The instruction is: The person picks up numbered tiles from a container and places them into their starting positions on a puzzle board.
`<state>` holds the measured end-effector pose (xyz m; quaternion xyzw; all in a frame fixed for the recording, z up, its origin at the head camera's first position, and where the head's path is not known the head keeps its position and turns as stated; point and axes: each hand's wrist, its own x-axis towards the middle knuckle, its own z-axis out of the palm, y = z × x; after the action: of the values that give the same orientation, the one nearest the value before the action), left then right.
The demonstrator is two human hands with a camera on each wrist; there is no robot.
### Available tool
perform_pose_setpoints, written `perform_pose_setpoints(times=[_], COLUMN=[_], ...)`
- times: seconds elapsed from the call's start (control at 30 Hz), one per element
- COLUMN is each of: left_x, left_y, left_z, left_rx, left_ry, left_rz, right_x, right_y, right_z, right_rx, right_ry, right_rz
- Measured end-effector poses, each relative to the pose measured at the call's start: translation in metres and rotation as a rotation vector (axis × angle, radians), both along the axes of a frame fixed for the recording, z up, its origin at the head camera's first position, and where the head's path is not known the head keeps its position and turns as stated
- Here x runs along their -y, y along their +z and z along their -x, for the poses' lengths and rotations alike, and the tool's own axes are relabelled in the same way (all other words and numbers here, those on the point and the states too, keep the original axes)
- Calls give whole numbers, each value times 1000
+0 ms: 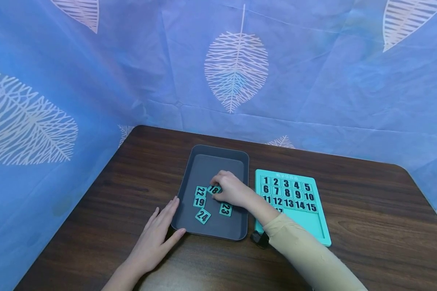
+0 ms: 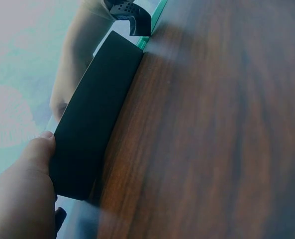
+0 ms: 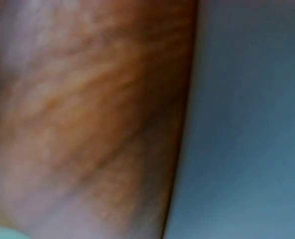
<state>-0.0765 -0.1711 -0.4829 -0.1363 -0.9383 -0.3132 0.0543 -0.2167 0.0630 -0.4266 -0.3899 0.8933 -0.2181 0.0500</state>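
Note:
In the head view a dark grey tray [image 1: 210, 228] holds several teal number tiles. My right hand [image 1: 233, 190] reaches into it, thumb and fingers pinching the tile marked 18 [image 1: 214, 189]. Close by lie the tiles 22 [image 1: 200, 191], 19 [image 1: 199, 201], 24 [image 1: 202, 216] and 23 [image 1: 225, 209]. My left hand [image 1: 154, 238] lies against the tray's near left corner with its fingers extended. In the left wrist view its thumb [image 2: 40, 147] touches the tray's outer wall [image 2: 97, 117]. Blurred skin fills much of the right wrist view.
Right of the tray lies a teal number board [image 1: 322, 220], its upper rows filled with tiles in order. My right forearm [image 1: 302, 246] crosses it and hides part of a lower row. Both stand on a dark wooden table [image 1: 371, 210], with a blue leaf-print cloth [image 1: 306, 72] behind.

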Motion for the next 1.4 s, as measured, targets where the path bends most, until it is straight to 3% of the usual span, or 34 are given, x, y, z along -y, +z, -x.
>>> perform_pose_setpoints(times=[0.57, 1.07, 1.4], left_x=[0, -1, 0], left_y=[-1, -1, -2], left_z=[0, 0, -1], left_rx=[-22, -1, -10], left_ry=[-5, 1, -1], left_rz=[5, 5, 2], right_x=[-1, -2, -24], right_y=[1, 2, 23], right_z=[1, -3, -15], right_rx=[69, 50, 42], right_ry=[4, 12, -53], right_rz=[-46, -43, 23])
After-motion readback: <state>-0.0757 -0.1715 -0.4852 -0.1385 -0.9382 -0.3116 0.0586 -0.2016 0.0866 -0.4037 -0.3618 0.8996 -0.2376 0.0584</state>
